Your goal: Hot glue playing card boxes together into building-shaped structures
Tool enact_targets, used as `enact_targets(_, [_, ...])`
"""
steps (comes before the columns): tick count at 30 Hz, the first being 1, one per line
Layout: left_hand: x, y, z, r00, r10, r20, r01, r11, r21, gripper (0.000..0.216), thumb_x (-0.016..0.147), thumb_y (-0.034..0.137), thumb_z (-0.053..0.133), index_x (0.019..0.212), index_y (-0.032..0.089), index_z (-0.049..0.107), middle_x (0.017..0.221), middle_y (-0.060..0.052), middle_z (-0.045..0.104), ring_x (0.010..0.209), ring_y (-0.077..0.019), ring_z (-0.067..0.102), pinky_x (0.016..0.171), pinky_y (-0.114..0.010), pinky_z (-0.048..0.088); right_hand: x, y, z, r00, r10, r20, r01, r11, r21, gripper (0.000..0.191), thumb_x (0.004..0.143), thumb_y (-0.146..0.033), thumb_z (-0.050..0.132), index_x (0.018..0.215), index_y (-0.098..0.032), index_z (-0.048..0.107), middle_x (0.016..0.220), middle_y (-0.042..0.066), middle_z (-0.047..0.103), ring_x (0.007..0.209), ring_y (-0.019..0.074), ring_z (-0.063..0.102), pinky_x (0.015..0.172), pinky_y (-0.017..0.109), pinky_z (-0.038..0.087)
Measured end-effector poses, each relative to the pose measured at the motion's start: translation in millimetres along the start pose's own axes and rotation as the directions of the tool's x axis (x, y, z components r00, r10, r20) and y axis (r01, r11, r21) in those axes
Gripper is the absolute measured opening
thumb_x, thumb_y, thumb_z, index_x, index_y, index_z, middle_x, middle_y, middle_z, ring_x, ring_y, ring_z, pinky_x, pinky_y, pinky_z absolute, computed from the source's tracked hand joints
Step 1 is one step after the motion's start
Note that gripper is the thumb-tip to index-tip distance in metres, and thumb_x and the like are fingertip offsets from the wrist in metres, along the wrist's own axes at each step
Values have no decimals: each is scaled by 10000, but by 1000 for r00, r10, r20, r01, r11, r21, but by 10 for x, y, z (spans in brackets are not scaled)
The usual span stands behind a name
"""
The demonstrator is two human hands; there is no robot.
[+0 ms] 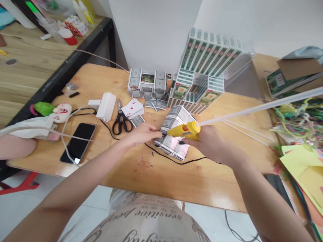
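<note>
My right hand (214, 143) is wrapped round a yellow hot glue gun (185, 130), from whose back a long white glue stick (252, 108) runs up to the right. The gun's nozzle points at the left side of a block built from playing cards (176, 148), patterned backs outward. Against that left edge, close to the nozzle, the fingers of my left hand (143, 133) pinch the block. A second card structure (147, 85) stands behind it, with an opening in its top. Scissors with black handles (122, 122) and loose playing cards (132, 108) lie left of the block.
Green-and-white card boxes (209, 55) are stacked behind the block. A phone (78, 143), a white power box (106, 107) and a plush toy (62, 112) sit leftward, near another person's arm (17, 148). A black cable (174, 162) crosses the table front. Yellow paper (300, 164) lies right.
</note>
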State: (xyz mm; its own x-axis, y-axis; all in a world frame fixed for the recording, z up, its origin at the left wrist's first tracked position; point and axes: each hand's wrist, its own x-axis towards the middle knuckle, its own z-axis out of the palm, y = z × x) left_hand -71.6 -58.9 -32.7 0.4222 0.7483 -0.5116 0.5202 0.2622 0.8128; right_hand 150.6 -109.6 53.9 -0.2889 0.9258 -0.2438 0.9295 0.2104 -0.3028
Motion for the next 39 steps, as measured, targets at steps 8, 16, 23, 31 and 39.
enact_targets(8, [22, -23, 5, 1000, -10, 19, 10, 1000, -29, 252, 641, 404, 643, 618, 160, 702, 524, 4, 610, 553, -144, 567, 505, -221, 399, -77, -62, 18, 1000, 1, -17, -2, 999, -50, 193, 860, -365, 520, 861, -190, 602, 700, 40, 634, 595, 173, 574, 511, 259, 349])
enact_targets(16, [59, -93, -20, 994, -26, 104, 39, 991, -132, 275, 678, 404, 639, 684, 137, 705, 586, -3, 622, 567, -119, 556, 541, -210, 418, -155, -195, -8, 993, -52, 104, 68, 985, -156, 80, 842, -166, 458, 796, -196, 516, 709, 14, 590, 531, 128, 516, 489, 245, 255])
enact_targets(23, [43, -85, -48, 992, -27, 124, 45, 988, -151, 300, 672, 430, 658, 620, 135, 673, 571, 12, 572, 553, -95, 510, 535, -196, 410, -189, -168, 53, 979, -185, 87, 202, 940, -275, 128, 770, -67, 449, 755, -195, 456, 688, -4, 544, 539, 127, 503, 490, 258, 208])
enact_targets(31, [59, -63, -8, 995, -62, 78, 77, 977, -200, 328, 639, 459, 692, 584, 136, 673, 540, 2, 593, 519, -108, 531, 504, -205, 437, -197, -111, 144, 961, -275, 13, 263, 902, -341, 137, 772, -70, 469, 749, -203, 445, 671, -16, 532, 541, 135, 505, 490, 265, 212])
enact_targets(39, [85, -87, 3, 997, -65, 45, 71, 987, -142, 341, 610, 481, 708, 632, 141, 701, 585, -15, 652, 576, -145, 604, 534, -217, 478, -204, -114, 162, 955, -295, 13, 281, 893, -352, 155, 748, -44, 457, 748, -199, 461, 685, -6, 555, 548, 142, 511, 488, 275, 198])
